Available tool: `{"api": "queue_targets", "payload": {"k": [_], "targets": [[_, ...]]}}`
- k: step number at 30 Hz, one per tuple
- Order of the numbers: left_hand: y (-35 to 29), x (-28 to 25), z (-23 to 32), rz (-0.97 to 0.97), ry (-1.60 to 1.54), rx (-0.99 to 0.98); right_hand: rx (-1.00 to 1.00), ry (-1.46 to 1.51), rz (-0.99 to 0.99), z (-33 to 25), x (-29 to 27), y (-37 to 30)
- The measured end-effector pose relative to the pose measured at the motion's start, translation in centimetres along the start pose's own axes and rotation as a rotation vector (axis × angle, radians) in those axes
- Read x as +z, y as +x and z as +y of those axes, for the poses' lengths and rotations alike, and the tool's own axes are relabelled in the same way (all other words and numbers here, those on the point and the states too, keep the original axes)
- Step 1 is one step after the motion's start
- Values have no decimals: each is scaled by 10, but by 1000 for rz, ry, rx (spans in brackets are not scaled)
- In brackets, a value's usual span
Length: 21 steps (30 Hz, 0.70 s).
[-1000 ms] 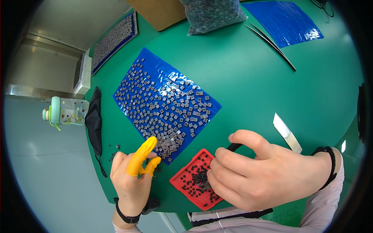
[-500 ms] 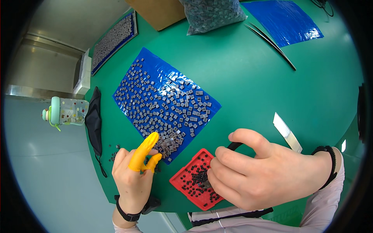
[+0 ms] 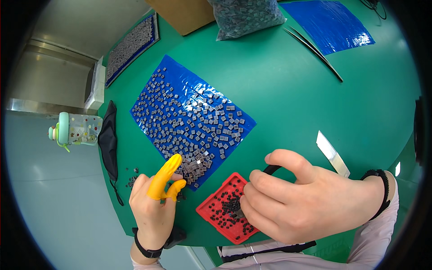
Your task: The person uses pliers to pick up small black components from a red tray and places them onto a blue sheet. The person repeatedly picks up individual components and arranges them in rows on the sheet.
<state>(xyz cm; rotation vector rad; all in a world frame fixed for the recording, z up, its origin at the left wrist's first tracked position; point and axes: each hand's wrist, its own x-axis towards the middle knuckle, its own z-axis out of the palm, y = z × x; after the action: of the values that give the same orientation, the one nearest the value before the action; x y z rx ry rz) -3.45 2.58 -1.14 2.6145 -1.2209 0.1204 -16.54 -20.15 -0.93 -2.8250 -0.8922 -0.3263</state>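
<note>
Yellow finger cots cover the thumb and forefinger of my left hand [image 3: 155,198], which are held apart with nothing visible between them. That hand hovers at the near corner of a blue film sheet [image 3: 182,76] strewn with small grey square pieces [image 3: 225,128], some of them heaped near the fingers. My right hand [image 3: 301,202] is closed around a black curved tool [image 3: 271,169]; most of it is hidden in the palm, so its kind cannot be told. Beneath those fingers lies a red tray [image 3: 208,210] with many tiny black parts [image 3: 231,204], partly covered by the hand.
A blade [image 3: 333,154] lies beside my right wrist. Farther off are tweezers [image 3: 315,51], another blue sheet [image 3: 330,24], a bag of grey pieces [image 3: 247,18], a cardboard box [image 3: 182,13] and a filled tray [image 3: 132,47]. At left are a black mask [image 3: 108,139] and a bottle [image 3: 83,129].
My left hand has shifted very slightly, its yellow fingertips a touch to the left. The right hand and the red tray look nearly the same.
</note>
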Motion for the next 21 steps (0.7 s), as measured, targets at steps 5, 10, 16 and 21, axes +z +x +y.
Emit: {"api": "queue_targets", "payload": {"k": [5, 10, 16, 21], "targets": [[-4, -2, -2, -33, -34, -26, -3, 5, -6, 0, 0, 0], [-5, -3, -1, -48, -39, -36, -5, 1, -8, 0, -1, 0], [-5, -2, -2, -21, -42, 14, -4, 8, -4, 0, 0, 0], [-9, -1, 5, 31, -12, -125, -5, 4, -10, 0, -1, 0]]}}
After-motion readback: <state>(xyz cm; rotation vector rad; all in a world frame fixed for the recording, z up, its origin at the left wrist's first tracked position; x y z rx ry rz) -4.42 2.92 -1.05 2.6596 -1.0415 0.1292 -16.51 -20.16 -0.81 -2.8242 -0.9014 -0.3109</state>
